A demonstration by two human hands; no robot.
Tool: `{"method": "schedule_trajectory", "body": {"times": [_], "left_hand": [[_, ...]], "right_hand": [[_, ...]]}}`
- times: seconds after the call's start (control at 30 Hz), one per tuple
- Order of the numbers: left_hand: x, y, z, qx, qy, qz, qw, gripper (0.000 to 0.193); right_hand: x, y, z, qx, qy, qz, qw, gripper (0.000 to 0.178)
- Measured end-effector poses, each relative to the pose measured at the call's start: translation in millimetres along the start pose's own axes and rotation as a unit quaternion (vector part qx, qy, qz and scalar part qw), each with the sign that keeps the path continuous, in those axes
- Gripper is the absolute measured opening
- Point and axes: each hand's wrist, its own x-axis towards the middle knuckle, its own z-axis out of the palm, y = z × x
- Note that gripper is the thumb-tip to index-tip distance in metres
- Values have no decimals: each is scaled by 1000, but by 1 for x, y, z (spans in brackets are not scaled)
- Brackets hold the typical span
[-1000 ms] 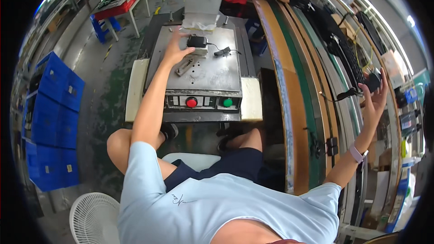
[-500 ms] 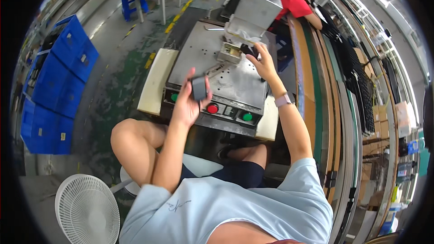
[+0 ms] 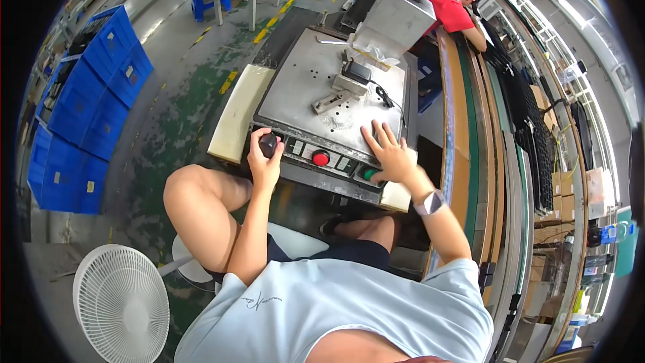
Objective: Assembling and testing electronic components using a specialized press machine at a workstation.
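Since half a second before, both hands had dropped to the press's front panel: the left hand (image 3: 265, 154) closed on a dark button (image 3: 269, 144), the right hand (image 3: 388, 154) spread flat, covering the green button (image 3: 369, 175). The black part (image 3: 357, 71) sat under the ram (image 3: 398, 10); if seated askew, it risked being crushed. Blue crates (image 3: 87, 104) were stacked left.

Green button (image 3: 369, 175) (mostly hidden) under right hand (image 3: 388, 156)

Dull grey brushed-metal press plate (image 3: 316, 81) at upper centre; glossy red plastic button (image 3: 320, 158) on its front panel. Blue plastic crates (image 3: 80, 107) at left. White plastic fan grille (image 3: 121, 306), lower left. Matt pale-blue cloth shirt (image 3: 336, 316).
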Motion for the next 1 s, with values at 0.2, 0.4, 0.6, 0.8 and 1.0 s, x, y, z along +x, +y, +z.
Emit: {"method": "schedule_trajectory", "body": {"times": [0.2,0.4,0.6,0.8,1.0], "left_hand": [[-18,90,49,-314,-280,-12,907,44],[-38,139,74,-170,-406,33,898,76],[-73,103,63,-108,-518,-72,845,71],[-127,79,54,-53,-654,-77,751,55],[-112,81,60,-49,-657,-87,747,52]], "right_hand": [[-37,-62,6,377,287,-92,876,80],[-128,-6,-20,682,134,24,718,29],[-336,127,-28,99,401,463,784,34],[-505,170,87,-24,160,748,644,42],[-431,124,122,31,71,694,716,78]]}}
